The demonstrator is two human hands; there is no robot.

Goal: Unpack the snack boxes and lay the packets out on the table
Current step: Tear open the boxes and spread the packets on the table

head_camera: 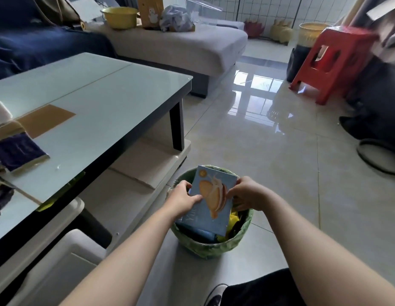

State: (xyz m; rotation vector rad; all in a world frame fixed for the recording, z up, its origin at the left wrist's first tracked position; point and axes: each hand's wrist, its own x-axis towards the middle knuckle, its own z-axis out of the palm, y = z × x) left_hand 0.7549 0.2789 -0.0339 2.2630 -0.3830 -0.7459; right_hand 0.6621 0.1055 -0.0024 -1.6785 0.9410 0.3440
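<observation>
Late stage, by judgement: blue snack box [212, 202] held over the green bin [214, 246], lower end inside its rim. Left hand [183, 198] grip curled on the box's left edge; right hand [245, 194] grip pinching its right edge. Purple packets [17, 151] lying on the surface [99, 102], left of the bin. Contents of box not discernible.

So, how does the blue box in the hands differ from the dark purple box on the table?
The blue box is light blue with a biscuit picture; the purple box is dark and its print is unreadable. The blue box is held tilted over the green bin by both hands; the purple box lies flat, untouched, on the table. Both are flat cartons.
</observation>
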